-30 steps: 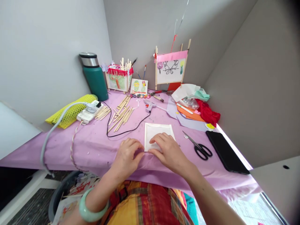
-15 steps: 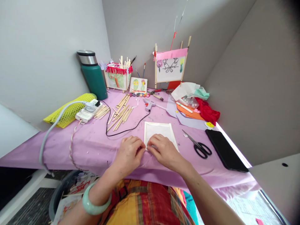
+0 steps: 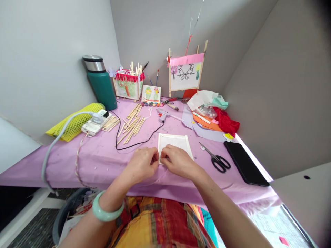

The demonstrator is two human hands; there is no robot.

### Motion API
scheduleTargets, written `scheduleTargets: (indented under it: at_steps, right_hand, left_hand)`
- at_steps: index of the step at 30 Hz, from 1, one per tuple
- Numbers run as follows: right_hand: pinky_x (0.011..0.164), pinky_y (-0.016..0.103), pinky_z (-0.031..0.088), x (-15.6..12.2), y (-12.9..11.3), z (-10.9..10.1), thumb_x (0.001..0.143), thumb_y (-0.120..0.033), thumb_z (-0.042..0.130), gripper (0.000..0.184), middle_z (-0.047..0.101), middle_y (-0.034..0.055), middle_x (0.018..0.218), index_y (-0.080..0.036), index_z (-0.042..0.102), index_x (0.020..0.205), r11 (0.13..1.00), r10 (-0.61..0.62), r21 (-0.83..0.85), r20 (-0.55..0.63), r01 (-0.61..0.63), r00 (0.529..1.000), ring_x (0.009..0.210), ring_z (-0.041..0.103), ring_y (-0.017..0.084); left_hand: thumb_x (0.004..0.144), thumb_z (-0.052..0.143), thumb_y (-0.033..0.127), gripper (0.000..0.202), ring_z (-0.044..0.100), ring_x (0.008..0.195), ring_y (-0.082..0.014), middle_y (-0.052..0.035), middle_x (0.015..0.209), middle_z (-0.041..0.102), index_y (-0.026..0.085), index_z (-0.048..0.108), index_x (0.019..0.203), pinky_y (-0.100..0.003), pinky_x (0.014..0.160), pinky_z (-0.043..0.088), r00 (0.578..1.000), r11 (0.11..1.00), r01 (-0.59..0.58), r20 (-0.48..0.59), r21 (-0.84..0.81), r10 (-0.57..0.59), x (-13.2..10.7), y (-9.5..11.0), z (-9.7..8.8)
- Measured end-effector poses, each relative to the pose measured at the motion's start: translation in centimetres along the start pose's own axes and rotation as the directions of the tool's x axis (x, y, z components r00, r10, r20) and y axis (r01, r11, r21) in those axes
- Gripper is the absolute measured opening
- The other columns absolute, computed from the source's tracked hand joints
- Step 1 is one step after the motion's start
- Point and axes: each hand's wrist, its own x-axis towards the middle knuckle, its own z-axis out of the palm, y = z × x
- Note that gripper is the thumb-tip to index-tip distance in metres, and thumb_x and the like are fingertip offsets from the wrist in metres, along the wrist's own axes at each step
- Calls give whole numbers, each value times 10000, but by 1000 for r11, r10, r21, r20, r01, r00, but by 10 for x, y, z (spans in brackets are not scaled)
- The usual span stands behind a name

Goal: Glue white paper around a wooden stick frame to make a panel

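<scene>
A white rectangular card point(image 3: 176, 142) with a raised pale border lies flat on the lilac tablecloth point(image 3: 100, 168). My left hand point(image 3: 141, 165) sits at its near left corner, with the fingertips curled against the edge. My right hand point(image 3: 178, 162) rests across the near edge, its fingers meeting those of my left hand at that corner. Together the hands hide the near left part of the card. A pale green bangle point(image 3: 106, 208) circles my left wrist.
Loose wooden sticks point(image 3: 130, 127) and a black cord lie left of the card. A glue gun point(image 3: 162, 116) stands beyond it. Scissors point(image 3: 216, 160) and a black tablet point(image 3: 244, 163) lie right, near the table's edge. A power strip point(image 3: 94, 124) and green flask point(image 3: 100, 82) stand back left.
My hands have drawn closer together at the card's near left corner. My right hand has slid left along the near edge. The whole view has shifted slightly as my head moved.
</scene>
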Motion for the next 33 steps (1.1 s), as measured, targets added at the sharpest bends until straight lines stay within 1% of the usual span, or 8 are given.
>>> scheduleTargets:
  at_steps: [7, 14, 17, 20, 22, 24, 29, 33]
  right_hand:
    - [577, 243, 329, 8, 6, 0, 791, -174, 603, 65, 583, 21, 810, -177, 578, 731, 998, 56, -1, 16, -56, 998, 671, 525, 127]
    - [736, 246, 404, -9, 32, -15, 910, -184, 473, 170, 648, 24, 904, -183, 642, 897, 949, 1, 314, -53, 15, 999, 828, 574, 135]
    - [711, 255, 400, -19, 39, -14, 863, -185, 547, 105, 639, 20, 854, -186, 649, 838, 964, 30, 266, -64, -11, 997, 786, 561, 143]
    - [675, 250, 382, -22, 40, -9, 822, -166, 591, 60, 612, 7, 787, -184, 625, 776, 976, 31, 217, -63, -17, 998, 743, 537, 139]
    - [670, 247, 370, -22, 39, -6, 818, -143, 585, 74, 601, -1, 770, -184, 604, 759, 984, 30, 179, -66, -18, 997, 737, 525, 135]
    - [678, 249, 363, -21, 38, -4, 828, -138, 575, 82, 596, -2, 776, -184, 590, 762, 992, 24, 127, -70, -15, 997, 748, 517, 135]
    - [717, 274, 366, -21, 33, 3, 852, -175, 583, 67, 593, 17, 815, -180, 582, 785, 1000, 24, -17, -81, -25, 996, 802, 514, 152]
    - [713, 272, 380, -21, 37, 4, 854, -166, 574, 77, 599, 18, 811, -177, 583, 778, 999, 47, 22, -114, -44, 992, 794, 532, 152]
  left_hand:
    - [729, 515, 116, 104, 547, 610, -153, -7, 656, 617, 188, 589, 723, -267, 571, 355, 1000, 1000, -11, 8, -7, 11, 2, -1, 0]
    - [785, 518, 137, 106, 567, 670, -166, -8, 709, 643, 190, 604, 754, -288, 626, 384, 1000, 999, -26, -6, -45, 26, -1, -5, 0]
    - [829, 506, 163, 98, 572, 737, -178, -29, 774, 640, 182, 600, 812, -303, 672, 414, 983, 997, -29, -180, -72, 16, -8, -2, 5]
    - [859, 495, 165, 109, 557, 803, -186, -44, 816, 629, 179, 598, 827, -325, 728, 419, 939, 983, -181, -304, -33, 162, -15, 7, 15]
    - [882, 474, 163, 145, 551, 825, -188, -51, 842, 639, 183, 615, 860, -342, 755, 410, 910, 952, -306, -291, 12, 296, -19, 13, 25]
    - [902, 449, 159, 184, 551, 843, -194, -60, 879, 653, 181, 630, 927, -363, 772, 398, 891, 934, -351, -281, 72, 356, -21, 18, 34]
    - [923, 416, 168, 235, 550, 848, -202, -71, 907, 661, 180, 635, 1007, -402, 792, 365, 902, 926, -317, -235, 206, 361, -20, 22, 43]
    - [922, 416, 174, 234, 542, 828, -203, -62, 884, 653, 188, 640, 990, -416, 810, 350, 915, 924, -296, -205, 242, 347, -19, 23, 42]
